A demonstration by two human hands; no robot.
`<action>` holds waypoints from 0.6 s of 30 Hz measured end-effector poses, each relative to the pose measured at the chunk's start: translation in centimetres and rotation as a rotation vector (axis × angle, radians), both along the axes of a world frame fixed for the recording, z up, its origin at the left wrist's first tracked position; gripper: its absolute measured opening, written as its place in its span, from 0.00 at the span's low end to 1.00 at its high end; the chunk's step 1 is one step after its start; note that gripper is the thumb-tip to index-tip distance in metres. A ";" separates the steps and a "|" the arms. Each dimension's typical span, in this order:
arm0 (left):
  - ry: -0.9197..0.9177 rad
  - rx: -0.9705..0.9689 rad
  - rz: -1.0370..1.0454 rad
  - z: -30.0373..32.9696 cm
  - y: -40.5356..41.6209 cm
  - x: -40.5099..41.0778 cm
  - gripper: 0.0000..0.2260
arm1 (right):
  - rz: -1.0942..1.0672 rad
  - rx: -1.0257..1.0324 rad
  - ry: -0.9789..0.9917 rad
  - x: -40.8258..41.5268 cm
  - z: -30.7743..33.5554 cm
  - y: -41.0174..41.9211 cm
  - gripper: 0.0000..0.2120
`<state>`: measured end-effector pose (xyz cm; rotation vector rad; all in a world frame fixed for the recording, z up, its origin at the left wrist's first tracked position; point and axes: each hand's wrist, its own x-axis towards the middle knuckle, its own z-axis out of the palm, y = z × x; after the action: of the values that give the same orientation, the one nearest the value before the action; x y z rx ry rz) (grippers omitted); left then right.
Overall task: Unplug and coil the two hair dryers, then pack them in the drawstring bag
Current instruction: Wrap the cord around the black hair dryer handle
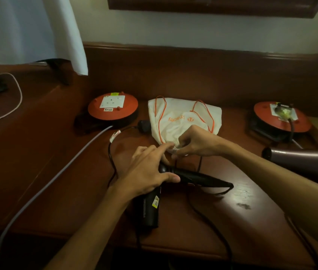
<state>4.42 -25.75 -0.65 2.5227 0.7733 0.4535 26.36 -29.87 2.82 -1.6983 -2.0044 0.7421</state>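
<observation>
Both hands, left hand [148, 168] and right hand [195, 142], pinch the gathered mouth of one white drawstring bag [183, 117]. Two hair dryers on the surface [251, 221]: black hair dryer [199, 179] beneath the hands, purple hair dryer [300, 156] at right. Two orange cable reels: left reel [113, 109], right reel [279, 117].

A single head-worn wide-angle view looked forward and down, close over the counter [251, 201], facing the wall [173, 32].
</observation>
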 end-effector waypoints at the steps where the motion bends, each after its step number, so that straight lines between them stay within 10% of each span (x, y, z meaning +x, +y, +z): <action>1: 0.042 0.002 0.019 0.1 -0.1 0.2 0.40 | 0.025 0.006 -0.010 -0.6 0.4 0.1 0.17; 12: -0.070 0.065 0.054 -0.6 0.1 -0.5 0.19 | 0.111 -0.117 -0.274 -1.3 5.7 -4.6 0.07; 18: 0.014 0.130 0.055 -0.4 -0.8 0.3 0.18 | -0.137 -0.086 -0.270 1.7 4.2 -7.0 0.22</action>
<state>4.68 -26.50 -1.05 2.6325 0.8451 0.5208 28.11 -36.82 7.04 -2.0576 -2.0266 0.5859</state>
